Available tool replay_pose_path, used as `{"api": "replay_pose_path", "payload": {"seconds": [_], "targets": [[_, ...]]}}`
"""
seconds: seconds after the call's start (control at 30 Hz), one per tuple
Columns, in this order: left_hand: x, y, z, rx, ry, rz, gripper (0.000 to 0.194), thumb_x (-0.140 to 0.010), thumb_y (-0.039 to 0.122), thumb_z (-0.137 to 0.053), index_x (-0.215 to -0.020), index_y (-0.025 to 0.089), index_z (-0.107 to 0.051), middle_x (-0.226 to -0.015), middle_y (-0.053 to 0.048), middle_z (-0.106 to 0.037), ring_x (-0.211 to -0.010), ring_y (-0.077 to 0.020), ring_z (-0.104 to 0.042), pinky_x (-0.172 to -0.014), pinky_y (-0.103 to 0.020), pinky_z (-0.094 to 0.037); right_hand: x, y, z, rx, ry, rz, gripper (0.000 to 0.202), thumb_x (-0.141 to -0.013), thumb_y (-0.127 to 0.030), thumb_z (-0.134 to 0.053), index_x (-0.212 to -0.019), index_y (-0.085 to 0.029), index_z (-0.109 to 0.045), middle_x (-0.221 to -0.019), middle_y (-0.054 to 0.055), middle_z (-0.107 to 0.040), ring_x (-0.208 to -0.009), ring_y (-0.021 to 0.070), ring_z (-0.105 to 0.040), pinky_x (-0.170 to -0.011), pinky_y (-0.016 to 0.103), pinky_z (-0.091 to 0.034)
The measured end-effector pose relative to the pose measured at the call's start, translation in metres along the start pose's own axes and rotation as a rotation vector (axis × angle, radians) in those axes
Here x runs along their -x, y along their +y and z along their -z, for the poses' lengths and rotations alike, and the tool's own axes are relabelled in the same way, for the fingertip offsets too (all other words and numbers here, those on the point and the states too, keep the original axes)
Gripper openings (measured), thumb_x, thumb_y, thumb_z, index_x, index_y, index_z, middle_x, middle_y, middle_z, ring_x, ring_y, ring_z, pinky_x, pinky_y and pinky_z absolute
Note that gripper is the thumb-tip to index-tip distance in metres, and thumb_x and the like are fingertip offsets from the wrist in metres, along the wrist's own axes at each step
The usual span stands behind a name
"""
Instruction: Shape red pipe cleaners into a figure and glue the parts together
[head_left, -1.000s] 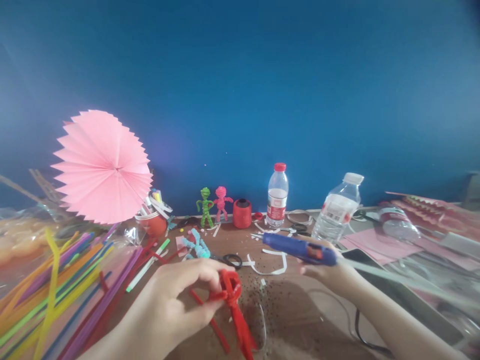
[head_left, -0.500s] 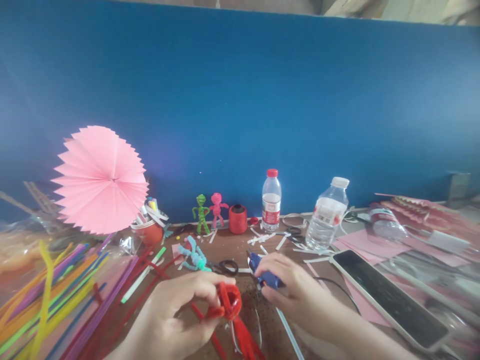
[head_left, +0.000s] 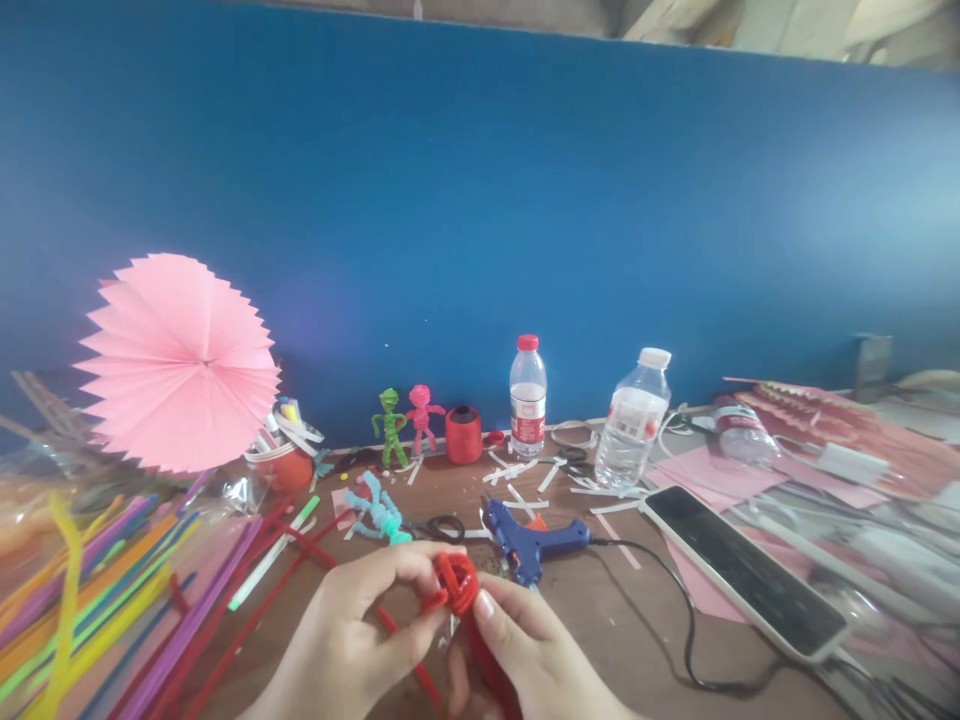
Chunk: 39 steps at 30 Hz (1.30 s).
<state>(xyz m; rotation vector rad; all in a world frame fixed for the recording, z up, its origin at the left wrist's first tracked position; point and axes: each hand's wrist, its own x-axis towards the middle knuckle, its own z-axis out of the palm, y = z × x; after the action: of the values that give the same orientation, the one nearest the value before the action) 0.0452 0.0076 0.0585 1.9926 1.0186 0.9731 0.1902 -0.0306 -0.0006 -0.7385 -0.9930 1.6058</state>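
Low in the middle of the head view, a bent bundle of red pipe cleaners point(head_left: 457, 582) is between my two hands. My left hand point(head_left: 360, 620) pinches its left side between thumb and fingers. From the right, my right hand point(head_left: 532, 650) grips its lower part, where red strands hang down. Just beyond the hands lies a blue glue gun point(head_left: 536, 538) on its side, its black cord running right. A light-blue pipe-cleaner figure point(head_left: 379, 512) rests left of the glue gun, near a pair of black-handled scissors point(head_left: 444, 527).
Loose coloured pipe cleaners point(head_left: 112, 590) cover the left side. A pink paper fan point(head_left: 180, 365) stands by a cup of markers point(head_left: 281, 465). Green point(head_left: 390, 428) and pink point(head_left: 422, 415) figures, two upright bottles and paper scraps are at the back. A phone point(head_left: 746, 570) lies at right.
My right hand has let go of the glue gun, now lying on the table, and has moved left onto the red pipe cleaners. My left hand keeps its hold. The view has shifted slightly right.
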Motion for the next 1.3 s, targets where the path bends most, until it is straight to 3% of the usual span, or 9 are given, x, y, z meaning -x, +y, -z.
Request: {"api": "replay_pose_path", "payload": {"seconds": [0.33, 0.47, 0.53, 0.63, 0.77, 0.93, 1.13, 1.3], "targets": [[0.001, -0.004, -0.002, -0.002, -0.048, -0.017, 0.01, -0.073, 0.015, -0.062, -0.07, 0.021, -0.068, -0.097, -0.007, -0.074, -0.088, -0.0239, -0.068, -0.081, -0.033, -0.054, 0.002, -0.008, -0.004, 0.126, 0.093, -0.015, 0.064, -0.07, -0.073, -0.054, -0.09, -0.012, -0.055, -0.045, -0.006, -0.05, -0.029, 0.0026, -0.032, -0.029, 0.014, -0.021], [0.002, -0.006, -0.006, -0.002, 0.021, 0.044, 0.011, -0.075, 0.02, -0.063, -0.065, 0.022, -0.067, -0.103, -0.007, -0.073, -0.095, -0.0259, -0.068, -0.078, -0.032, -0.055, 0.002, -0.008, -0.004, 0.127, 0.108, 0.006, 0.057, -0.074, -0.07, -0.053, -0.085, -0.014, -0.052, -0.043, -0.008, -0.048, -0.028, 0.0021, -0.028, -0.029, 0.015, -0.018], [0.003, -0.009, -0.008, -0.011, 0.077, 0.0, 0.01, -0.074, 0.021, -0.065, -0.065, 0.023, -0.068, -0.104, -0.006, -0.071, -0.096, -0.0249, -0.067, -0.08, -0.031, -0.054, 0.002, -0.007, -0.003, 0.101, 0.132, 0.018, 0.052, -0.077, -0.066, -0.053, -0.085, -0.014, -0.052, -0.044, -0.008, -0.047, -0.03, 0.0019, -0.027, -0.031, 0.015, -0.017], [0.001, -0.013, -0.008, -0.032, 0.092, -0.106, 0.011, -0.075, 0.019, -0.065, -0.067, 0.025, -0.069, -0.092, -0.003, -0.068, -0.085, -0.0202, -0.067, -0.075, -0.026, -0.055, 0.002, -0.005, -0.002, 0.082, 0.183, 0.022, 0.05, -0.08, -0.063, -0.053, -0.087, -0.014, -0.055, -0.044, -0.008, -0.046, -0.033, 0.0028, -0.027, -0.034, 0.016, -0.017], [-0.002, -0.02, -0.007, -0.106, 0.039, -0.13, 0.01, -0.079, 0.021, -0.062, -0.071, 0.025, -0.067, -0.086, -0.001, -0.065, -0.075, -0.0174, -0.067, -0.059, -0.02, -0.054, 0.001, -0.005, 0.001, 0.106, 0.209, 0.008, 0.051, -0.08, -0.064, -0.052, -0.088, -0.013, -0.056, -0.043, -0.007, -0.047, -0.034, 0.0042, -0.029, -0.035, 0.017, -0.018], [-0.002, -0.022, -0.007, -0.18, 0.021, -0.163, 0.011, -0.082, 0.022, -0.058, -0.073, 0.024, -0.064, -0.079, 0.0, -0.064, -0.074, -0.017, -0.066, -0.062, -0.022, -0.053, 0.001, -0.008, 0.002, 0.15, 0.246, -0.017, 0.047, -0.079, -0.062, -0.054, -0.081, -0.014, -0.053, -0.042, -0.008, -0.045, -0.033, 0.0035, -0.026, -0.035, 0.017, -0.015], [0.001, -0.018, -0.008, -0.26, -0.027, -0.107, 0.014, -0.085, 0.024, -0.054, -0.073, 0.023, -0.063, -0.069, 0.002, -0.064, -0.063, -0.0156, -0.064, -0.05, -0.019, -0.048, 0.002, -0.008, 0.002, 0.229, 0.278, -0.001, 0.048, -0.078, -0.063, -0.054, -0.077, -0.015, -0.052, -0.044, -0.008, -0.043, -0.037, 0.0048, -0.03, -0.037, 0.017, -0.02], [0.001, -0.017, -0.008, -0.296, -0.006, -0.101, 0.016, -0.083, 0.026, -0.057, -0.069, 0.022, -0.063, -0.065, 0.003, -0.063, -0.06, -0.0146, -0.063, -0.05, -0.019, -0.047, 0.0, -0.003, 0.005, 0.295, 0.275, 0.032, 0.046, -0.081, -0.06, -0.053, -0.084, -0.015, -0.056, -0.048, -0.008, -0.042, -0.039, 0.006, -0.033, -0.04, 0.018, -0.026]]}}
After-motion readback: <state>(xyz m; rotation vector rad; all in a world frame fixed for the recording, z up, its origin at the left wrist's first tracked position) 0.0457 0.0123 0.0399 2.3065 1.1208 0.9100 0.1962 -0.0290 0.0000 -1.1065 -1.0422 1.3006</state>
